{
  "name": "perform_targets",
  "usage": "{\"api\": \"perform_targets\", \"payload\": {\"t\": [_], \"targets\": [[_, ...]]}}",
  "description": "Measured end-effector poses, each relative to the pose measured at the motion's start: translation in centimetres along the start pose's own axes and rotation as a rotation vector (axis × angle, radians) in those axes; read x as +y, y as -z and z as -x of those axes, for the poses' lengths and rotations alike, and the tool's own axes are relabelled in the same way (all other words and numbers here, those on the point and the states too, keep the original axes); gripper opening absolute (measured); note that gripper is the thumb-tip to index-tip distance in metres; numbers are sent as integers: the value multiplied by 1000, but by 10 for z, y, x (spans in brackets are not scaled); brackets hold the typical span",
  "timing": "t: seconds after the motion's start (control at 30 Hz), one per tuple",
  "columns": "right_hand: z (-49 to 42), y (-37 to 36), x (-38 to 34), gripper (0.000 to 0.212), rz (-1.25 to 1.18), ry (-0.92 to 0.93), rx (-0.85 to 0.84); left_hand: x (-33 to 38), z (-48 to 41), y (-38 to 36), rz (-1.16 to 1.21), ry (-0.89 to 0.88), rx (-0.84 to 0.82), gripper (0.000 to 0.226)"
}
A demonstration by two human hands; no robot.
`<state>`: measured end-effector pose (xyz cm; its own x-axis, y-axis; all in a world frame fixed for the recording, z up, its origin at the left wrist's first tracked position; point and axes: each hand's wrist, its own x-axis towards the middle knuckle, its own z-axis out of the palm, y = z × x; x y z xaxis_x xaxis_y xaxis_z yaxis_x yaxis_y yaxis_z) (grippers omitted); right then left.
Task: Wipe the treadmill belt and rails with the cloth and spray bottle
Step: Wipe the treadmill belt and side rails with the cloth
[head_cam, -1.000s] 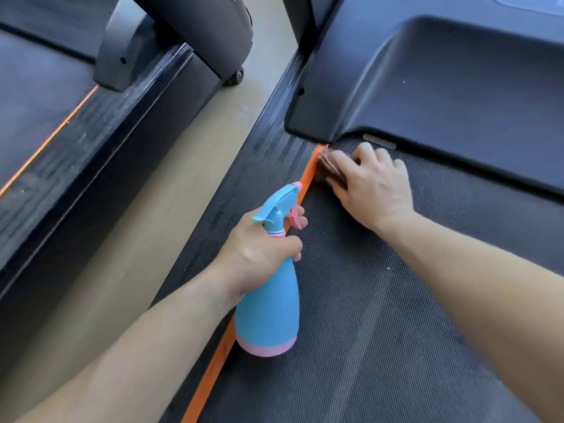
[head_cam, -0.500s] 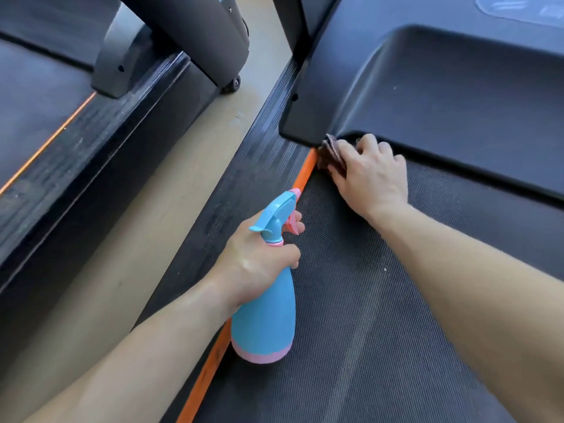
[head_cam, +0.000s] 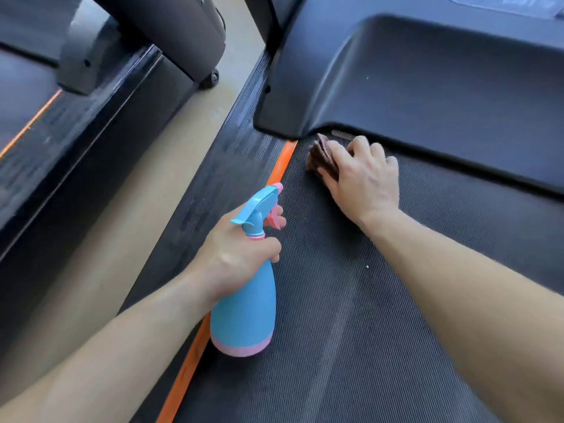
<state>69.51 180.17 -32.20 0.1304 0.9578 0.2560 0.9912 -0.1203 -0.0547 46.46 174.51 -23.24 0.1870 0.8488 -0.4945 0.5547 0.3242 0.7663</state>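
Far left there's a 2nd treadmill [head_cam: 76,141], dark deck w/ a thin orange line. Then a strip of tan floor [head_cam: 143,215] btwn the two machines. Next is the near machine's left rail [head_cam: 219,184], black and ribbed, w/ an orange stripe [head_cam: 282,166] on its inner edge where it meets the belt [head_cam: 351,346].

The left hand [head_cam: 241,257] is wrapped round the neck of the spray bottle [head_cam: 244,312], one finger out front at the pink trigger. The bottle is blue w/ a pink base, roughly upright, nozzle pointing fwd up the belt. Its base hangs over the stripe and belt edge; can't tell if it touches down. One bottle only.

Further right and ahead is the cloth [head_cam: 320,157], brown and bunched, just the one. It lies on the belt nr the front left corner, close to the stripe and right up by the lip of the black motor cover [head_cam: 427,87]. The right hand [head_cam: 363,181] sits on top, fingers bent over the cloth and pressing it down. Most of the cloth is hidden under them; a fold pokes out on the left. Bottle and cloth are apart, the bottle nearer the person. Two hands, two bare forearms, each hand holding one thing.
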Motion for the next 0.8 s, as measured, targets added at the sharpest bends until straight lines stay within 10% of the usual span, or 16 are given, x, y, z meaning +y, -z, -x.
{"api": "perform_targets", "payload": {"t": [0.27, 0.43, 0.67, 0.8], "targets": [[91, 24, 10, 51, -87, 407, -46, 8, 6, -6, -12, -34, -18, 74], [21, 9, 27, 43, -2, -60, -7, 10, 8, -12, -74, -92, -60, 74], [137, 61, 67, 51, -156, 406, -196, 31, 13, -37, -135, -114, -119, 67], [175, 80, 131, 48, -201, 134, -74, 46, 15, -71, -186, -107, -254, 53]]}}
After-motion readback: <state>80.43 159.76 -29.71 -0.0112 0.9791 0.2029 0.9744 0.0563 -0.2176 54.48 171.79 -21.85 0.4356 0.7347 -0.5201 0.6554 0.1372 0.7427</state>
